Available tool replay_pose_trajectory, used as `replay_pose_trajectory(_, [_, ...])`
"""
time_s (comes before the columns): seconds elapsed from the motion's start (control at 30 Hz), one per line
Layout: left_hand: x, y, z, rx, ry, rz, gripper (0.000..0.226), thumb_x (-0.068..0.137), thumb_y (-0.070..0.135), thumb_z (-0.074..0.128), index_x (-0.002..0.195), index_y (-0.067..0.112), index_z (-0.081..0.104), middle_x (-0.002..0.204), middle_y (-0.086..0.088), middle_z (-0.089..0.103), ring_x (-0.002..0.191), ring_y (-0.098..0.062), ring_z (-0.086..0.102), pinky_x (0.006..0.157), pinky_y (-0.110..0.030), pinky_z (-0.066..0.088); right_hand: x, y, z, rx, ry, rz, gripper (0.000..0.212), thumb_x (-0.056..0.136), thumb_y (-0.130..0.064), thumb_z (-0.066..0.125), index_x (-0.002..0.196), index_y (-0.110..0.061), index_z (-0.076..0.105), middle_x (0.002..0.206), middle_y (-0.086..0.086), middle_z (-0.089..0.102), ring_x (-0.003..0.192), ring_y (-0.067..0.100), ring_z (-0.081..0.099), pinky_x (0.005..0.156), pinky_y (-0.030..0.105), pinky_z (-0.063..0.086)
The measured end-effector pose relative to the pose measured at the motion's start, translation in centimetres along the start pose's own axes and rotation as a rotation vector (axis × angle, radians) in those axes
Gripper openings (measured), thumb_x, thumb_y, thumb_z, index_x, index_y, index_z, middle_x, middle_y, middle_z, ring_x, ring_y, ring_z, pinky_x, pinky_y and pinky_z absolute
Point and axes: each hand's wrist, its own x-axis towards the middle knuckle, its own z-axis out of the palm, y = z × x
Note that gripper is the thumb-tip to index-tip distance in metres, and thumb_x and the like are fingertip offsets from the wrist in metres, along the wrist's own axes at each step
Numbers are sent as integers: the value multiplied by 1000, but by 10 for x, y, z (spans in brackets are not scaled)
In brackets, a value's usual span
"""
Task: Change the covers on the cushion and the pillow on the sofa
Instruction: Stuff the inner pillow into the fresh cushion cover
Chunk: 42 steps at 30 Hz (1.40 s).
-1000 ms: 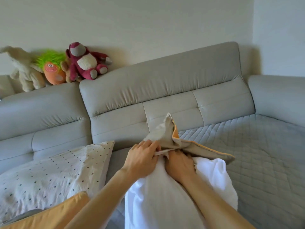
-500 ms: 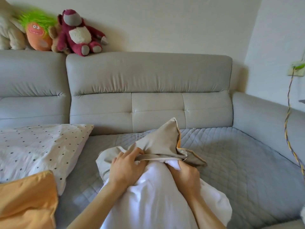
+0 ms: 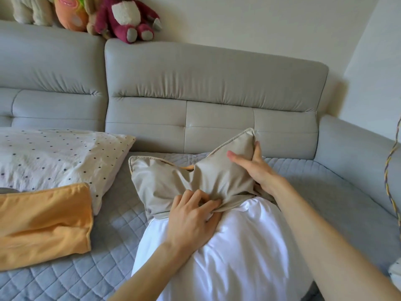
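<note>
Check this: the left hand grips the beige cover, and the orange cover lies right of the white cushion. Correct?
No: the head view shows the orange cover left of the white cushion. The left hand does grip the beige cover.

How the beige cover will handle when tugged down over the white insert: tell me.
Probably floppy: the beige cover bunches into folds under the left hand and sags between its corners. Likely light: the right hand holds one corner up with a pinch. It may drag on the plump white insert.
</note>
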Motion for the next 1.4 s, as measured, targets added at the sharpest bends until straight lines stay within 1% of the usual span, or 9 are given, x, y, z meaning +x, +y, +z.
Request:
replay_pose_trajectory(0.13, [-1, -17, -17, 56, -40, -80, 26, 86, 39, 59, 111, 40, 69, 97, 11, 56, 88, -19, 54, 72, -31, 39, 17, 9, 34, -207, 225, -60, 80, 68, -57, 83, 129, -14, 52, 121, 1, 66, 112, 23, 62, 89, 32, 48])
replay_pose_trajectory(0.23, [8, -40, -39, 26, -97, -422, 45, 82, 40, 57, 125, 49, 53, 113, 14, 45, 109, -16, 44, 88, -32, 30, 14, 17, 35, -238, 339, -117, 44, 85, -46, 72, 105, -8, 62, 108, 11, 69, 107, 33, 62, 77, 30, 41])
replay_pose_trajectory(0.5, [-12, -76, -34, -491, -421, -1057, 64, 68, 81, 55, 117, 47, 32, 113, 0, 60, 104, -22, 60, 92, -43, 49, 30, 25, 4, -260, 419, -66, 47, 89, -41, 70, 118, -5, 60, 120, 15, 66, 118, 36, 57, 88, 35, 43])
replay_pose_trajectory(0.63, [-14, -67, -31, -968, -325, -1177, 24, 93, 40, 63, 114, 32, 55, 115, -5, 64, 100, -20, 65, 86, -32, 50, 49, 43, -14, -386, 461, 52, 60, 87, -48, 70, 122, -1, 54, 125, 22, 62, 119, 40, 55, 92, 40, 43])
replay_pose_trajectory(0.83, [-17, -64, -22, -785, -403, -968, 27, 87, 19, 72, 107, 35, 66, 128, 12, 53, 110, -8, 59, 94, -26, 48, 39, 47, -26, -718, 583, 165, 89, 75, -74, 63, 134, -10, 45, 139, 17, 49, 128, 39, 45, 98, 49, 40])
replay_pose_trajectory(0.97, [-3, -51, -14, -701, -468, -914, 55, 62, 40, 66, 112, 26, 50, 122, 7, 36, 102, -1, 50, 88, -21, 41, -40, 13, 9, -687, 698, -439, 56, 87, -51, 56, 130, -16, 55, 132, 7, 55, 122, 34, 45, 96, 45, 39])
replay_pose_trajectory(1.1, [21, -45, -5, -685, -340, -884, 57, 65, 47, 71, 108, 22, 43, 105, 1, 55, 84, -9, 53, 68, -21, 41, -160, 20, 86, -726, 321, -825, 61, 78, -70, 59, 121, -27, 63, 132, -9, 56, 130, 22, 48, 102, 38, 37])
replay_pose_trajectory(1.27, [42, -41, -1, -478, -358, -690, 18, 87, 37, 69, 94, 25, 57, 81, 11, 62, 79, -12, 57, 69, -23, 41, -171, 57, 108, -1338, 146, -619, 105, 50, -65, 70, 143, -24, 46, 154, 14, 38, 141, 47, 32, 102, 68, 31])
replay_pose_trajectory(1.4, [54, -48, -16, -462, -388, -538, 20, 85, 40, 70, 85, 27, 55, 76, 10, 59, 73, -18, 54, 69, -26, 45, -150, 49, 72, -1395, 180, -648, 54, 60, -32, 64, 113, -29, 56, 130, 3, 52, 117, 37, 53, 83, 53, 43])
